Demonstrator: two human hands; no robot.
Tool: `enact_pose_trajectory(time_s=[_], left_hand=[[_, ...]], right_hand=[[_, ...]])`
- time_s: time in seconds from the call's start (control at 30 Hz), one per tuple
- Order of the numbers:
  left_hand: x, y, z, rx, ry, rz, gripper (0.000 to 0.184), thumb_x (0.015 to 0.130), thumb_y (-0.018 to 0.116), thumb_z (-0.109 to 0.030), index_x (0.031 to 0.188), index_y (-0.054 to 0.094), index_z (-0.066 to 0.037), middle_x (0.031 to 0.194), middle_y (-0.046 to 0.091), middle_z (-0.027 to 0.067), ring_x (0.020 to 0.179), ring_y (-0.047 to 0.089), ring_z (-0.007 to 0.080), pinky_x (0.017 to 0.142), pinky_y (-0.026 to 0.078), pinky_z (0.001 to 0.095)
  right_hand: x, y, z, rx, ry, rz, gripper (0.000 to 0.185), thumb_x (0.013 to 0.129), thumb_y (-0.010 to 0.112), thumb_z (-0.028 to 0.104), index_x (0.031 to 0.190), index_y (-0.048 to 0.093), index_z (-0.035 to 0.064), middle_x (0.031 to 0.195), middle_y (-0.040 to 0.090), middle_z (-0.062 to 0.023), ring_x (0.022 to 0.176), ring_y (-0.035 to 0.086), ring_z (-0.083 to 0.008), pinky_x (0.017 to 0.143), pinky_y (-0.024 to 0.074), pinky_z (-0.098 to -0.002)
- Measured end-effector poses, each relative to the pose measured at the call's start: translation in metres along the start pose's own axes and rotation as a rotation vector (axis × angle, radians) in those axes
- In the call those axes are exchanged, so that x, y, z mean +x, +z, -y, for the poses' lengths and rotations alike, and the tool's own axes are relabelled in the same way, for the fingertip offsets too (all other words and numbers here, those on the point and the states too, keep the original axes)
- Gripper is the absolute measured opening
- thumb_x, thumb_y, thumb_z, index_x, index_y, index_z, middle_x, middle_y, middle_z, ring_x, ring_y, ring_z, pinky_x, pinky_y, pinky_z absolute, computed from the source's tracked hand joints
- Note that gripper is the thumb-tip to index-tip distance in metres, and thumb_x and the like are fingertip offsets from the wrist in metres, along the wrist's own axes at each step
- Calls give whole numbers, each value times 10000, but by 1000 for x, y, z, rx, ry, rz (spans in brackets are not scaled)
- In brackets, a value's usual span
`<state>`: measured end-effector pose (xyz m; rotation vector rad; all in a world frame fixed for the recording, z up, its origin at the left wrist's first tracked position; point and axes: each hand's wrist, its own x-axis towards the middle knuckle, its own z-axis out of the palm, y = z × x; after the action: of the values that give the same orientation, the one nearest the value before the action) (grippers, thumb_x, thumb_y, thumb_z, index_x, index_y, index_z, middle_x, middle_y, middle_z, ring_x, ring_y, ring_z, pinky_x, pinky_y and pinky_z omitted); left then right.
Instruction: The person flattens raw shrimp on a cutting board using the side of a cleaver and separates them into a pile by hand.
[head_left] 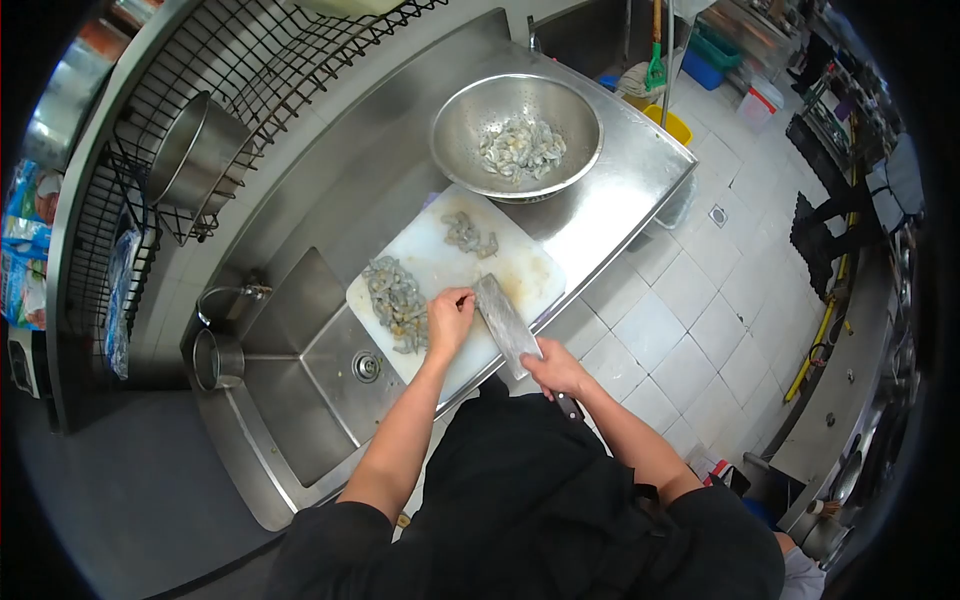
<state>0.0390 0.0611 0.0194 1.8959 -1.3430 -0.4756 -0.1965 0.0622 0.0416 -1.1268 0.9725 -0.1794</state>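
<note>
My right hand (556,368) grips a cleaver (506,322) by its dark handle, the broad blade slanting up and left over the white cutting board (525,235). Close by the blade's far end, my left hand (452,320) is closed in a pinch; whatever it may hold is hidden by the fingers. A large heap of raw shrimp (396,303) lies along the board's left side, just beside my left hand. Toward the back of the board sits a smaller group of shrimp (464,234). Beyond it, a metal colander (455,140) contains more shrimp (522,149).
Under the board's left part is a steel sink (300,400) with a faucet (235,291) and a small metal pot (218,360). A wire rack (225,60) holding a steel pot (200,152) hangs at left. Right of the counter lies a tiled floor (680,310).
</note>
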Motion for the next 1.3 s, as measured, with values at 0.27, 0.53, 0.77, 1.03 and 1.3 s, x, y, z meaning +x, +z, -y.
enact_pose_trajectory(time_s=[0.27, 0.53, 0.77, 1.03, 1.3], left_hand=[[-9, 2, -3, 80, -244, 4, 169, 807, 744, -116, 944, 779, -23, 812, 747, 152, 699, 713, 231, 699, 554, 332], [-19, 10, -3, 95, -333, -61, 162, 791, 763, -120, 918, 785, -22, 762, 744, 135, 639, 702, 206, 644, 548, 325], [-11, 12, 1, 145, -455, -33, 143, 810, 728, -121, 813, 753, 20, 706, 725, 132, 585, 688, 214, 618, 545, 329], [37, 20, -6, 151, -365, 49, 210, 836, 712, -138, 951, 730, 37, 823, 738, 166, 759, 718, 192, 735, 566, 359], [64, -67, 17, 705, -167, 236, 286, 787, 655, -60, 1061, 734, -46, 992, 728, 211, 943, 710, 338, 832, 567, 434]], right_hand=[[25, 22, -4, -71, -47, -130, 297, 943, 535, 196, 1075, 558, -68, 584, 576, -116, 377, 534, -194, 381, 461, -367], [-19, 14, -34, -167, -63, -43, 307, 949, 520, 207, 1085, 552, -67, 608, 595, -136, 405, 561, -203, 397, 464, -383], [-47, -20, -29, -242, 12, 183, 304, 950, 523, 196, 1117, 561, -56, 614, 595, -118, 411, 554, -191, 394, 446, -369], [-46, -34, -16, -220, 48, -2, 322, 955, 514, 214, 1122, 562, -57, 585, 584, -90, 418, 560, -179, 395, 454, -355], [-37, -29, -5, -228, 33, -40, 312, 961, 513, 212, 1104, 559, -61, 574, 578, -97, 410, 559, -180, 390, 450, -354]])
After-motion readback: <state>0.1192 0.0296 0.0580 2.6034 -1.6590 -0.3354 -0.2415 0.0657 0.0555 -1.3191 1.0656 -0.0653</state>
